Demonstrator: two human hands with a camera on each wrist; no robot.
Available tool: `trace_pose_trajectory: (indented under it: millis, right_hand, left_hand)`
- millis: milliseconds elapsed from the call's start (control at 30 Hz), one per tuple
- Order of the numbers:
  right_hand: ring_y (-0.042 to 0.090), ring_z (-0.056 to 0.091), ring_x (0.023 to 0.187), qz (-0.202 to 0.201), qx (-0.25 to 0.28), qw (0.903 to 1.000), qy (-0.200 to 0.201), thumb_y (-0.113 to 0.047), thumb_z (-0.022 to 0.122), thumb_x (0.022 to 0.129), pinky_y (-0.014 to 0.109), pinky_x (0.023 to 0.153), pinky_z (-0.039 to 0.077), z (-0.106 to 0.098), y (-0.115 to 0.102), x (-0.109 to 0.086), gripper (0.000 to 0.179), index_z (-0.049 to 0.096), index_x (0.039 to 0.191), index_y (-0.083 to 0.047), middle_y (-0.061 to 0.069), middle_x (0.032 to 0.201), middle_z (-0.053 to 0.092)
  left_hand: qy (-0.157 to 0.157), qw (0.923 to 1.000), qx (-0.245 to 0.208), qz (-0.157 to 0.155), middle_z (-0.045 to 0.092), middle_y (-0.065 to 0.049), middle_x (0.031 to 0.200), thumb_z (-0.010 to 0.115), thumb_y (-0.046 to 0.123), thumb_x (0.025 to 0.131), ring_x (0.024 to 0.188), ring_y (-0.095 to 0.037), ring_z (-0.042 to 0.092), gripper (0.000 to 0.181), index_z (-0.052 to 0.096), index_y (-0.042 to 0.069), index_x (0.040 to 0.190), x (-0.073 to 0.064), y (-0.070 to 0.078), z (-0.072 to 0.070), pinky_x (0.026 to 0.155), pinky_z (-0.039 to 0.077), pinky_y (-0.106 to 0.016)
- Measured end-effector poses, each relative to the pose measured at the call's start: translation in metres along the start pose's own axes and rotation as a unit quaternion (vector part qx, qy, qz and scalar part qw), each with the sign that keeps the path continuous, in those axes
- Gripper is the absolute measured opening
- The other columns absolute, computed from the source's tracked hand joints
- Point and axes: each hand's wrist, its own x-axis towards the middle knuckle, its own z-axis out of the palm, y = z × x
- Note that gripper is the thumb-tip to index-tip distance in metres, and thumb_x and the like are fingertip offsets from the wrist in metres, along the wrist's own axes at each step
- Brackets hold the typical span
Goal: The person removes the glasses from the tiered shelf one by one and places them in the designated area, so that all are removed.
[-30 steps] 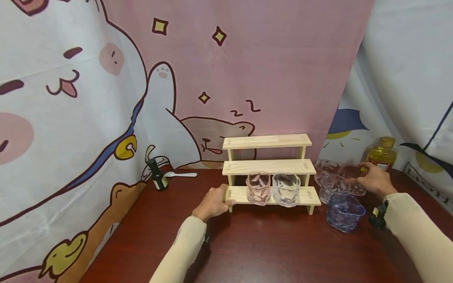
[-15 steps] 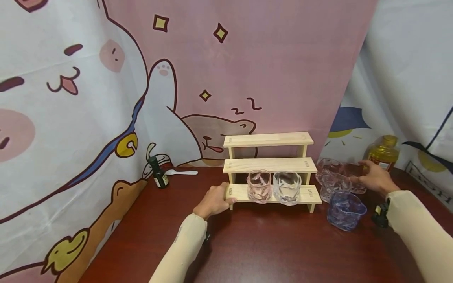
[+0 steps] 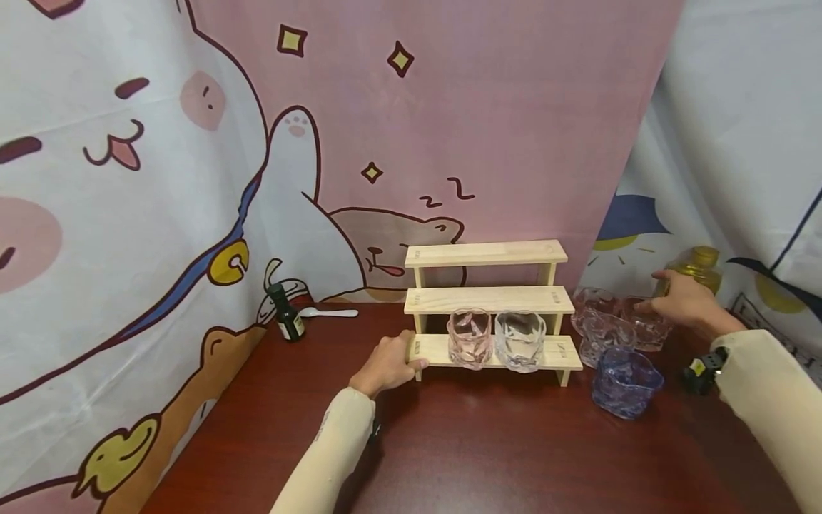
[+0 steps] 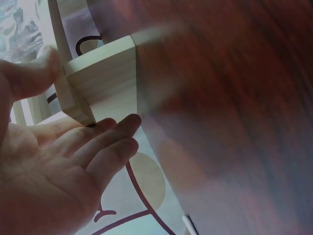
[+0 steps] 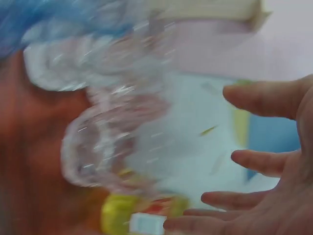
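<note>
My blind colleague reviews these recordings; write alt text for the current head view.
A person's left hand holds a three-step wooden rack with a pink glass and clear glass on its lowest step. At right, the right hand is near more pale glasses, a yellow bottle and a blue glass.

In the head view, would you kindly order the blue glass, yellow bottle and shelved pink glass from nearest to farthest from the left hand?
1. Shelved pink glass, lowest step.
2. Blue glass, right of the rack.
3. Yellow bottle, back right.
</note>
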Motion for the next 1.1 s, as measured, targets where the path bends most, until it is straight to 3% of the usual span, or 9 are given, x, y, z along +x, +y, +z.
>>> trace_pose_trajectory:
  millis: [167, 333, 533, 733, 1100]
  right_hand:
    - [0.064, 0.040, 0.119, -0.027, 0.001, 0.9993, 0.027, -0.044, 0.060, 0.097, 0.072, 0.092, 0.040, -0.016, -0.030, -0.019, 0.084, 0.027, 0.148, 0.014, 0.049, 0.139, 0.033]
    - [0.063, 0.042, 0.126, -0.066, 0.041, 0.9959, 0.047, -0.046, 0.055, 0.101, 0.069, 0.093, 0.043, -0.011, -0.063, -0.040, 0.076, 0.033, 0.148, 0.009, 0.046, 0.144, 0.033]
    - [0.062, 0.045, 0.128, -0.121, 0.105, 0.9868, 0.023, -0.039, 0.058, 0.101, 0.063, 0.091, 0.050, 0.004, -0.096, -0.063, 0.072, 0.031, 0.151, 0.004, 0.039, 0.147, 0.038]
    - [0.056, 0.052, 0.126, -0.159, 0.126, 0.9792, 0.011, -0.034, 0.062, 0.100, 0.063, 0.093, 0.050, 0.025, -0.119, -0.081, 0.067, 0.034, 0.150, 0.002, 0.035, 0.143, 0.046]
    - [0.056, 0.047, 0.130, -0.217, 0.134, 0.9669, 0.006, -0.028, 0.073, 0.092, 0.063, 0.096, 0.048, 0.072, -0.133, -0.087, 0.078, 0.033, 0.152, 0.001, 0.034, 0.147, 0.042]
  left_hand:
    - [0.002, 1.0000, -0.002, 0.002, 0.063, -0.009, 0.089, 0.074, 0.027, 0.091, 0.076, -0.019, 0.053, 0.052, 0.056, 0.001, 0.131, 0.000, -0.001, 0.000, 0.065, 0.042, -0.030]
    - [0.003, 1.0000, 0.002, 0.007, 0.063, -0.008, 0.089, 0.073, 0.028, 0.091, 0.076, -0.019, 0.053, 0.052, 0.056, 0.001, 0.132, 0.000, -0.002, 0.000, 0.064, 0.042, -0.030]
    - [0.009, 0.9999, 0.004, 0.007, 0.065, -0.010, 0.092, 0.073, 0.028, 0.091, 0.078, -0.020, 0.054, 0.053, 0.056, 0.000, 0.133, 0.000, -0.001, -0.002, 0.068, 0.044, -0.031]
    - [0.009, 0.9999, -0.001, 0.008, 0.066, -0.011, 0.093, 0.073, 0.027, 0.091, 0.079, -0.019, 0.055, 0.052, 0.055, 0.001, 0.133, 0.000, -0.002, -0.001, 0.069, 0.045, -0.032]
    - [0.006, 0.9999, -0.006, 0.010, 0.067, -0.012, 0.095, 0.073, 0.026, 0.091, 0.080, -0.020, 0.055, 0.052, 0.055, 0.001, 0.133, -0.001, -0.002, 0.002, 0.072, 0.046, -0.034]
